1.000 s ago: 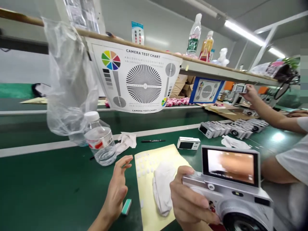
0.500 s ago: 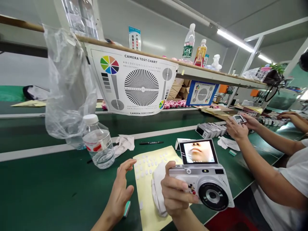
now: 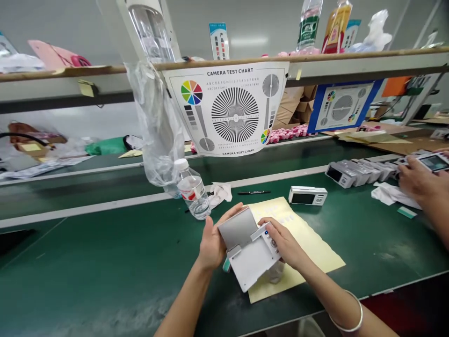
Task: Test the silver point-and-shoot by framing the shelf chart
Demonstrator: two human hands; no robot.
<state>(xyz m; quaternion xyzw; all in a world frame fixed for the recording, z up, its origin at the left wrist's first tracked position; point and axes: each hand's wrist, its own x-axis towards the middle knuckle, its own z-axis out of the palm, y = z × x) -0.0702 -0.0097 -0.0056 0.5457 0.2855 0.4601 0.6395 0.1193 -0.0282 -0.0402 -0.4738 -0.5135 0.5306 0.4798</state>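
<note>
A silver-white digital camera (image 3: pixel 253 262) is held tilted above the table, its back towards me and its flip screen (image 3: pixel 239 228) swung up. My right hand (image 3: pixel 286 243) grips the camera's right side by the buttons, thumb on the back. At the left, my left hand (image 3: pixel 213 245) holds the edge of the flip screen, its fingers partly hidden behind it. Beneath them lies a yellow sheet (image 3: pixel 315 243) with rows of small pale pieces, and a whitish cloth is mostly covered by the camera. Behind the sheet stands another camera (image 3: pixel 307 196).
A water bottle (image 3: pixel 193 189), crumpled tissue (image 3: pixel 220 193) and black pen (image 3: pixel 254 192) lie beyond my hands. A camera test chart (image 3: pixel 235 112) hangs from the shelf (image 3: pixel 368 62). At right, a co-worker's hand (image 3: pixel 417 180) holds a camera near a row of cameras (image 3: pixel 359 172).
My right hand has brought the camera left and turned its back towards me. My left hand has come up to the flip screen. The view has swung left.
</note>
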